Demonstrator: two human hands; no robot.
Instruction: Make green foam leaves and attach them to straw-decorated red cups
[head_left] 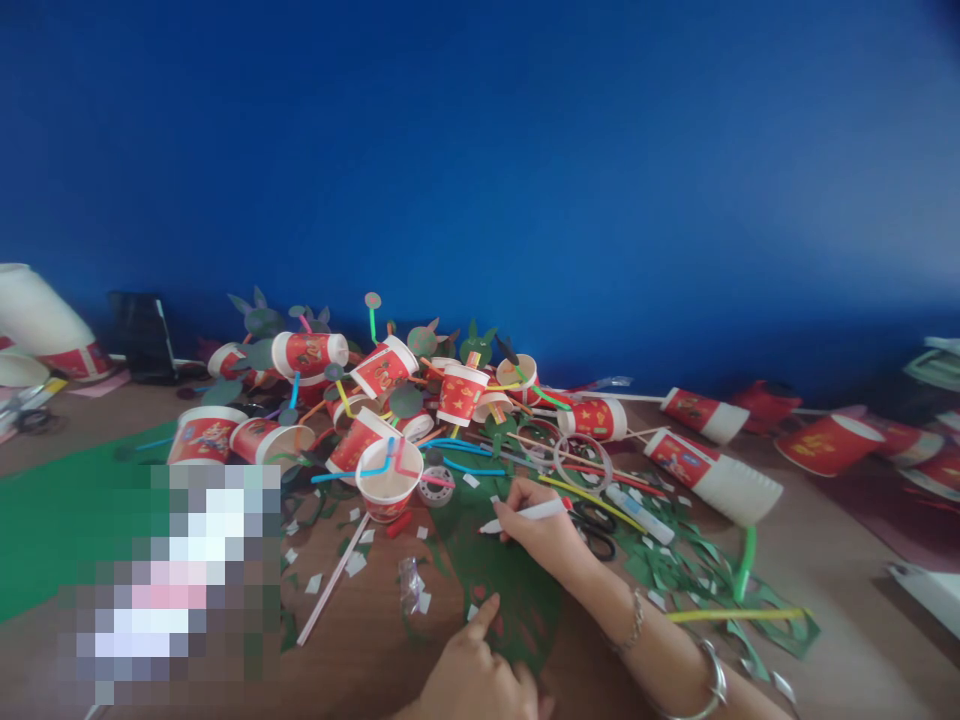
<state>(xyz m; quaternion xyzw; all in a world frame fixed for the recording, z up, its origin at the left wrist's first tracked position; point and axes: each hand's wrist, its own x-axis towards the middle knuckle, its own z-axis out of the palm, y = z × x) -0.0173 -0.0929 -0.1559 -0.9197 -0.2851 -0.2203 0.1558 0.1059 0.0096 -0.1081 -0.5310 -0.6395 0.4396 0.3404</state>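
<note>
My right hand (540, 525) grips a white marker (536, 512) with a red end, its tip low over a sheet of dark green paper (517, 625). Red marks show on that paper. At the sheet's lower left lies my left hand (480, 675), index finger stretched out onto the paper and nothing held in it; its other fingers are partly bent. A small red cap (400, 524) rests on the table just below an upright red paper cup (388, 480) with bent straws in it. Black-handled scissors (596, 530) lie behind my right wrist.
Red paper cups with straws and green paper shapes (461, 390) pile up at the back. Stacked cups (712, 475) lie right, near a glue stick (641, 513), tape rolls (583, 462) and green scraps (690, 560). A large green sheet (67, 520) spreads left; a blurred patch covers part.
</note>
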